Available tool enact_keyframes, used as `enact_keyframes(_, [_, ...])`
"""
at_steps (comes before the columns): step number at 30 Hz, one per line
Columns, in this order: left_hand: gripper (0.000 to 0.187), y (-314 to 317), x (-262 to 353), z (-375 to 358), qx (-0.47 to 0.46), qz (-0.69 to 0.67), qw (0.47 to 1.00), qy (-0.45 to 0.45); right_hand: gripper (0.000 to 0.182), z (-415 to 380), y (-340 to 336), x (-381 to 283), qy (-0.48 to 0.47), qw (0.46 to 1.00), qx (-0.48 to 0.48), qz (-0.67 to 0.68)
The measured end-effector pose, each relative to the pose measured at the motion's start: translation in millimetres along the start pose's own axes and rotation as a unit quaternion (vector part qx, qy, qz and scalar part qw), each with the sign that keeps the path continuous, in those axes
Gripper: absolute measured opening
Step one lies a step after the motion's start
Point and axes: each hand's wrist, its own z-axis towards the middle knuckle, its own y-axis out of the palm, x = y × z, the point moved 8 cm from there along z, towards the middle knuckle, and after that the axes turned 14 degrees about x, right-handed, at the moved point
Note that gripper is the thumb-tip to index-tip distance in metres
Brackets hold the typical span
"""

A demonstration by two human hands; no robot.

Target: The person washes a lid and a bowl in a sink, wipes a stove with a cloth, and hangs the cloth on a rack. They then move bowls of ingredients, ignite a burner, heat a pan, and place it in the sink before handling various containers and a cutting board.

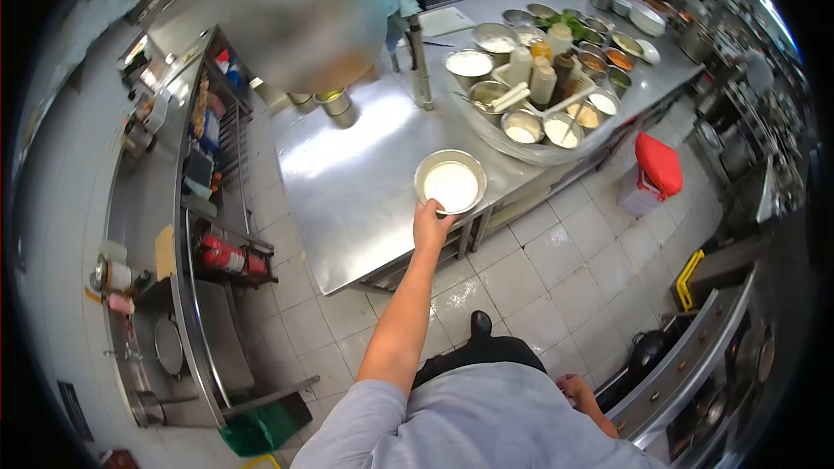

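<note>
My left hand (pixel 431 224) reaches forward, closed on the near rim of a round metal bowl (pixel 420 175). A smooth white substance (pixel 452 186) partly fills that bowl, which is level at the front edge of the steel table (pixel 356 200). Low by my right side, my right hand (pixel 573 389) has its fingers curled in, and I cannot tell what is in them. Beyond the bowl, a large round tray wrapped in clear plastic (pixel 508 149) carries several metal bowls of sauces, squeeze bottles (pixel 543 82) and green leaves (pixel 565 24).
A person with a blurred head (pixel 304 22) stands across the table. Nearby sits a metal pot (pixel 334 108) with yellowish contents. A bin with a red cover (pixel 658 165) stands on the tiled floor (pixel 512 274) at right. A stove (pixel 678 373) runs along my right side; steel shelving (pixel 195 260) is at left.
</note>
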Motion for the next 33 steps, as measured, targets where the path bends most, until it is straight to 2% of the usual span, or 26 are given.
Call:
enact_keyframes(2, [0.035,-11,-2,1,0.017,-0.064,0.997,0.024,0.017,3,-20,-53,-0.033,0.999,0.03,0.009])
enact_keyframes(3, [0.035,-19,-14,-1,0.032,-0.055,0.998,0.011,0.015,13,-30,-82,-0.046,0.998,0.038,0.022])
enact_keyframes(5, [0.032,-39,-42,-15,0.034,-0.16,0.986,-0.023,0.013,31,-46,-146,-0.088,0.994,0.044,0.048])
enact_keyframes(7, [0.032,-91,-57,-33,0.07,-0.13,0.988,-0.046,0.012,40,-57,-216,-0.138,0.988,0.047,0.055])
enact_keyframes(9, [0.032,-149,-68,-51,0.132,-0.07,0.988,0.03,0.017,34,-58,-282,-0.178,0.981,0.044,0.054])
enact_keyframes(10, [0.033,-178,-82,-62,0.137,-0.107,0.985,-0.019,0.02,29,-53,-311,-0.195,0.979,0.049,0.045])
enact_keyframes(14, [0.034,-303,-142,-119,0.206,-0.055,0.975,-0.066,0.024,24,-2,-378,-0.248,0.968,0.02,-0.037])
enact_keyframes(16, [0.033,-373,-164,-153,0.268,-0.047,0.958,-0.092,0.028,32,35,-384,-0.245,0.965,0.009,-0.095])
enact_keyframes(19, [0.032,-472,-203,-198,0.349,-0.031,0.931,-0.102,0.023,28,101,-378,-0.219,0.958,-0.02,-0.186])
enact_keyframes(21, [0.033,-544,-232,-226,0.388,0.039,0.9,-0.196,0.016,11,151,-370,-0.18,0.961,-0.043,-0.206])
enact_keyframes(23, [0.032,-613,-257,-240,0.448,0.018,0.884,-0.13,0.013,-12,197,-365,-0.19,0.947,-0.064,-0.25])
enact_keyframes(25, [0.032,-675,-285,-255,0.474,0.076,0.861,-0.169,0.013,-40,232,-364,-0.2,0.938,-0.074,-0.272])
enact_keyframes(27, [0.027,-726,-349,-272,0.507,0.064,0.823,-0.248,0.014,-60,271,-367,-0.208,0.936,-0.085,-0.272])
enact_keyframes(29, [0.024,-755,-383,-270,0.55,-0.188,0.757,-0.298,0.017,-65,294,-364,-0.177,0.947,-0.122,-0.239])
enact_keyframes(31, [0.024,-779,-405,-267,0.616,-0.279,0.664,-0.317,0.024,-66,300,-367,-0.199,0.95,-0.09,-0.225])
enact_keyframes(32, [0.036,-789,-421,-264,0.598,-0.366,0.652,-0.288,0.031,-65,302,-366,-0.21,0.945,-0.08,-0.238])
enact_keyframes(33, [0.052,-800,-457,-268,0.598,-0.401,0.621,-0.309,0.035,-62,301,-365,-0.217,0.944,-0.083,-0.233])
